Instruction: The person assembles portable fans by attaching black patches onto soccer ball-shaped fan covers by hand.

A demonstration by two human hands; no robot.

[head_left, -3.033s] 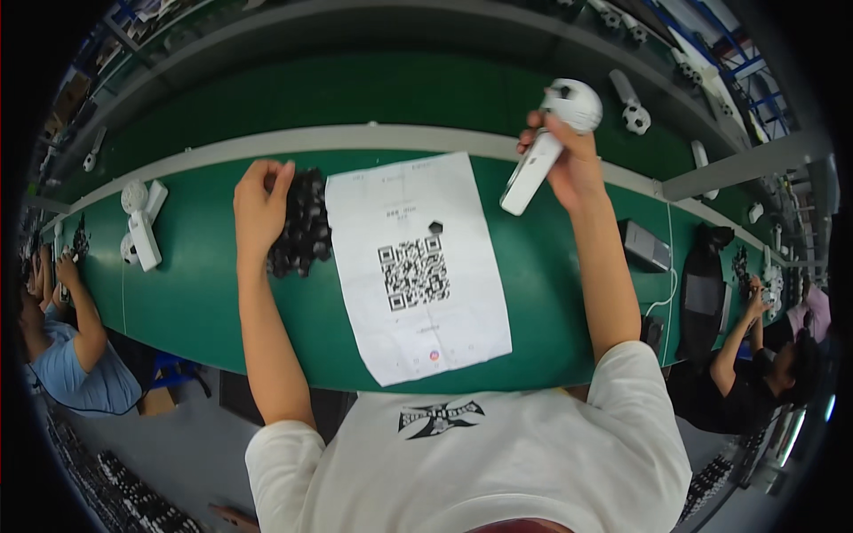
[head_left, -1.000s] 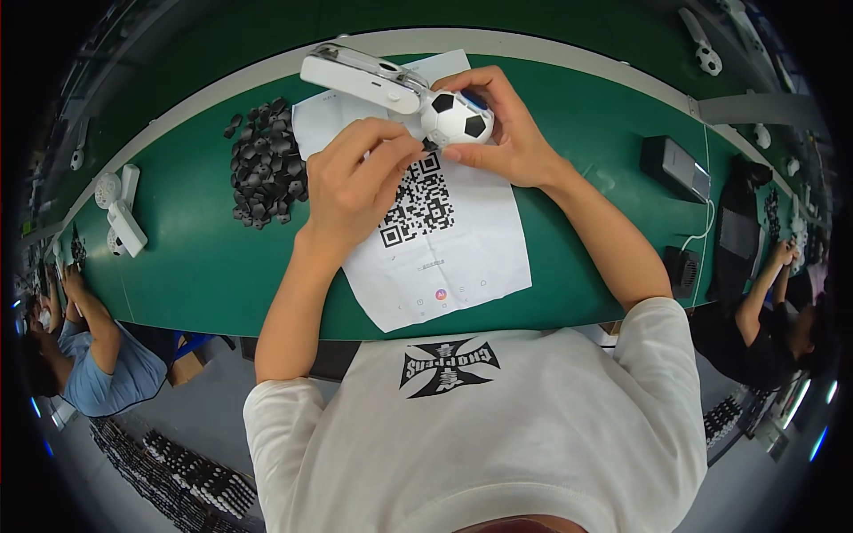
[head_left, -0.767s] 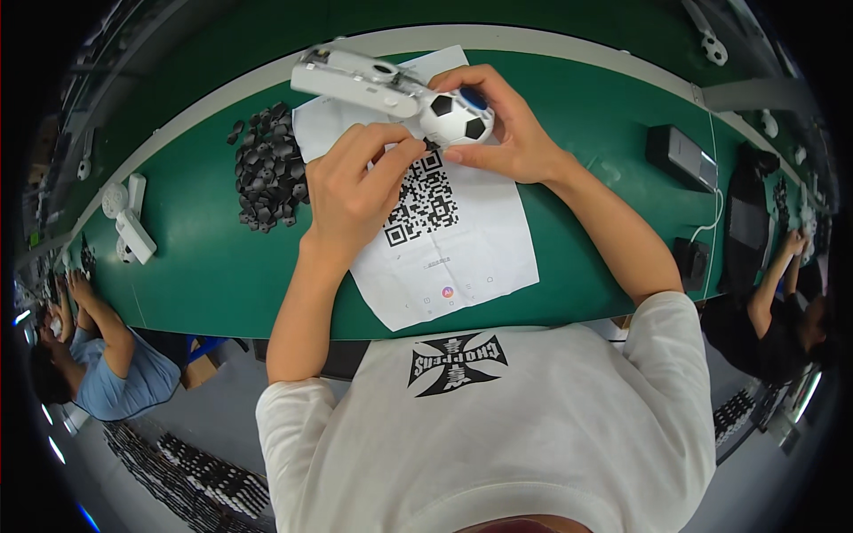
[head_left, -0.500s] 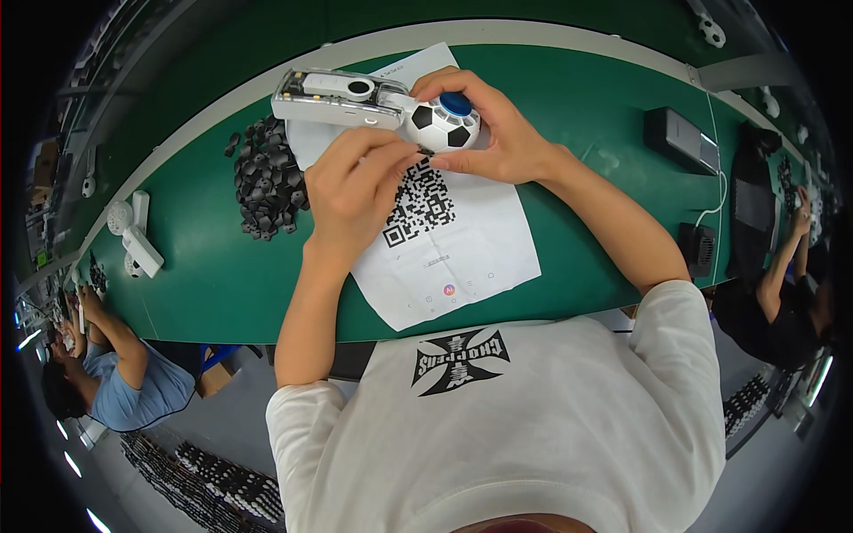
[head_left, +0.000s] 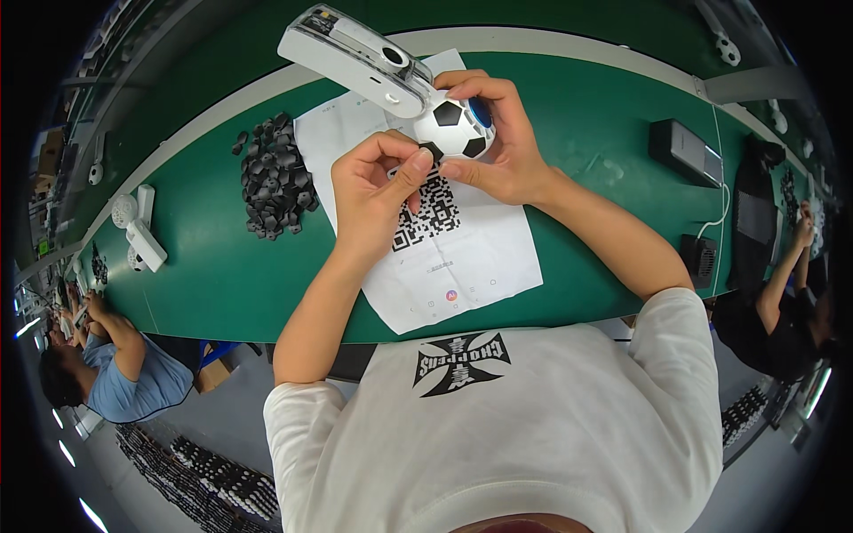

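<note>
Above the paper [head_left: 502, 244] on the green table [head_left: 582, 275], gripping a white gadget [head_left: 388, 95] by its football-patterned ball [head_left: 459, 136] with the right hand [head_left: 508, 153], half open and curled around it. Pinching a small black piece [head_left: 432, 150] against the ball's near side with the left hand [head_left: 373, 188], nearly closed at thumb and fingertip. Cannot tell whether loose or attached. With a pile of black pieces [head_left: 275, 178] just left of the paper.

on the green table [head_left: 586, 240], black pieces [head_left: 277, 178] heaped beside a sheet [head_left: 480, 258]; white gadgets [head_left: 145, 242] left; box [head_left: 680, 153], black block [head_left: 699, 258] right.
</note>
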